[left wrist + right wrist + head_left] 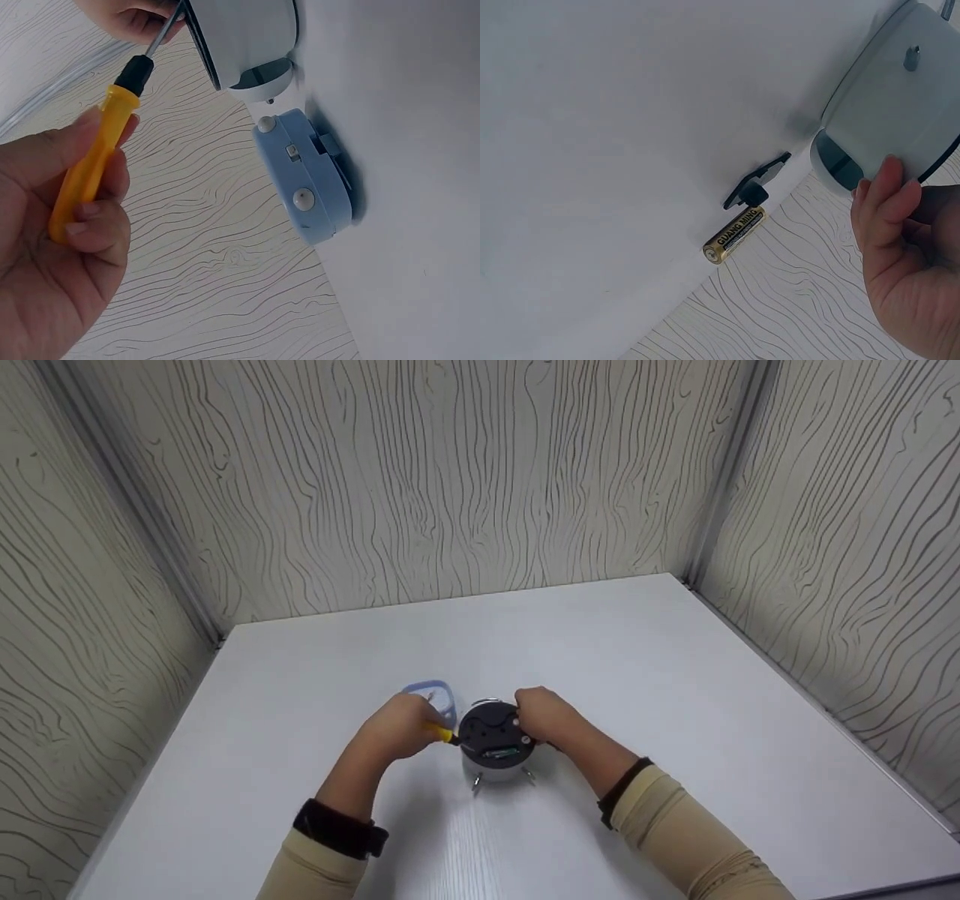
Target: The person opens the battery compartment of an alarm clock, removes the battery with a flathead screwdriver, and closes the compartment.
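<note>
A round twin-bell-style alarm clock [489, 733] lies on the table with its black back up and its metal legs toward me. A green battery [500, 752] shows in the slot of that back. My left hand [401, 725] grips a yellow-handled screwdriver [94, 161], its shaft reaching the clock's back; where the tip sits is hard to tell. On the clock's right side, my right hand [545, 714] holds the casing, fingers [889, 199] against the pale wall and thumb hidden. Behind the left hand lies a light-blue rounded device [304, 176] with white knobs.
Beyond the clock, the right wrist view shows a gold-and-black battery [735, 235] and a small black cover [756, 182] lying on the white table [600, 637]. Wood-patterned panels [450, 480] enclose the table at the back and both sides.
</note>
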`<state>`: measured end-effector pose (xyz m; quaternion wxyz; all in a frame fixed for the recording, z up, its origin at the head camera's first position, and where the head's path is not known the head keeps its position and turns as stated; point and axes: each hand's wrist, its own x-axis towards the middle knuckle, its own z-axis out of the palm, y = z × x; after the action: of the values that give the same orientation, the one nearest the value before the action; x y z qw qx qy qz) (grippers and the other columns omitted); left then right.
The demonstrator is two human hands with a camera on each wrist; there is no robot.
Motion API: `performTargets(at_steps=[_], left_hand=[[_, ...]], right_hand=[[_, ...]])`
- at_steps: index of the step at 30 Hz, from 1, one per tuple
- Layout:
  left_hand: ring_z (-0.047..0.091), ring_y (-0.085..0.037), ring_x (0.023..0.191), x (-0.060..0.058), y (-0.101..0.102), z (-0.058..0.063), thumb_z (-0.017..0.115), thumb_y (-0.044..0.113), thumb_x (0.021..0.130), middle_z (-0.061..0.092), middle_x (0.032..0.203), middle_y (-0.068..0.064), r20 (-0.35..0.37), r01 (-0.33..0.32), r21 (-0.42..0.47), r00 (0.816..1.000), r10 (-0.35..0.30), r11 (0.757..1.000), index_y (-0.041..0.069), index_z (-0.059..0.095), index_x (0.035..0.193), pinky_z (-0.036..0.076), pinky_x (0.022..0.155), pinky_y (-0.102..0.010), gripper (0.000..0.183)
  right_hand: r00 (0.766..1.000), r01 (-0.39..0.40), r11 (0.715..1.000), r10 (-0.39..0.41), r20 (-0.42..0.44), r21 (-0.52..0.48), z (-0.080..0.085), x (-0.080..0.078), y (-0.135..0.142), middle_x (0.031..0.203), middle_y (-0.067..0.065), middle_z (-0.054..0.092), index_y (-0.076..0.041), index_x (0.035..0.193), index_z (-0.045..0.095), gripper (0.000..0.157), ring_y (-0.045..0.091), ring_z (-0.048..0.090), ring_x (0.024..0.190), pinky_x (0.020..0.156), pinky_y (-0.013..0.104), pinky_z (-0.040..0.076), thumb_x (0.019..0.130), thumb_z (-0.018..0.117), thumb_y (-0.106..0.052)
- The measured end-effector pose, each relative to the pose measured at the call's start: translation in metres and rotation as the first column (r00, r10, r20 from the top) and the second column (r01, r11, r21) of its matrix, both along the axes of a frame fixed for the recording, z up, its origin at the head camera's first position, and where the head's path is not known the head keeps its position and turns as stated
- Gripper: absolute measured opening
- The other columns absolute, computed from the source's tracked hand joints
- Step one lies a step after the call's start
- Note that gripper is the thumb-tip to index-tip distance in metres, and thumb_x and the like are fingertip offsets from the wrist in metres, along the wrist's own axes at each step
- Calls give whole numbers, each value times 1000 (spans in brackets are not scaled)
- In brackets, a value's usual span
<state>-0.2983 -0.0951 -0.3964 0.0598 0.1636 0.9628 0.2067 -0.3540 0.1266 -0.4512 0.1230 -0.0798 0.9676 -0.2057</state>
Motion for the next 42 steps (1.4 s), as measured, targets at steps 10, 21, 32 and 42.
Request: performTargets(at_steps=[10,21,32,42], left_hand=[[54,-17,72,-3,-10,-8,72,18,78,68,85,0,45,-48,29,998,46,998,15,75,85,47,65,-31,9],[54,-16,70,-5,-20,-17,74,18,76,67,81,1,59,-62,57,997,58,996,13,74,84,46,63,-31,9],[55,-16,72,-8,-26,-28,74,16,75,66,82,1,152,-149,119,980,130,982,15,73,85,48,70,-33,10],[54,-16,70,-8,-28,-38,75,17,74,66,79,2,177,-190,121,970,168,974,16,75,86,48,67,-31,12]], right_hand=[[1000,-3,1000,3,-18,16,0,2,0,88,8,61,-3,104,57,17,15,58,71,54,27,50,89,56,-10],[1000,0,1000,0,-12,25,-1,1,0,94,10,61,-4,109,56,21,16,58,77,58,28,50,89,55,-9],[1000,13,998,-12,-15,56,-1,0,0,95,10,62,-4,110,56,22,17,58,79,59,28,50,89,55,-9],[1000,-5,998,7,-29,63,-2,0,0,93,10,62,-3,106,56,18,16,57,75,54,26,49,89,55,-9]])
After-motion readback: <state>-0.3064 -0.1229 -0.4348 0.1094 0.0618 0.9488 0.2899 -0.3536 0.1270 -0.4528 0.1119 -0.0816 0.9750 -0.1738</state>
